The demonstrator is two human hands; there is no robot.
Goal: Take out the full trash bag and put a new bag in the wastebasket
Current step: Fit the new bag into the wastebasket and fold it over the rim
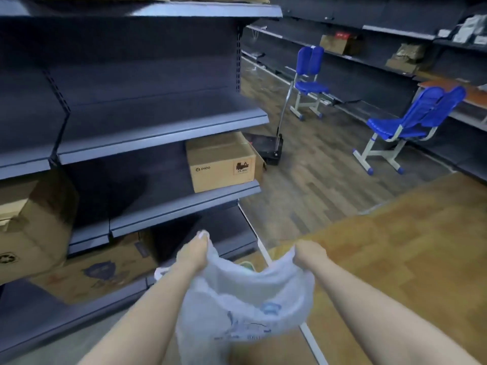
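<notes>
Right, we're spreading the new bag (245, 293): left hand (193, 252) and right hand (309, 255) are apart, each pinched shut on its rim. We should keep the grips on opposite edges, pull evenly so the mouth stays wide, and avoid stretching the thin film. The bag hangs between and below the hands, just in front of the shelf unit (158, 133). We can't see the wastebasket.
</notes>
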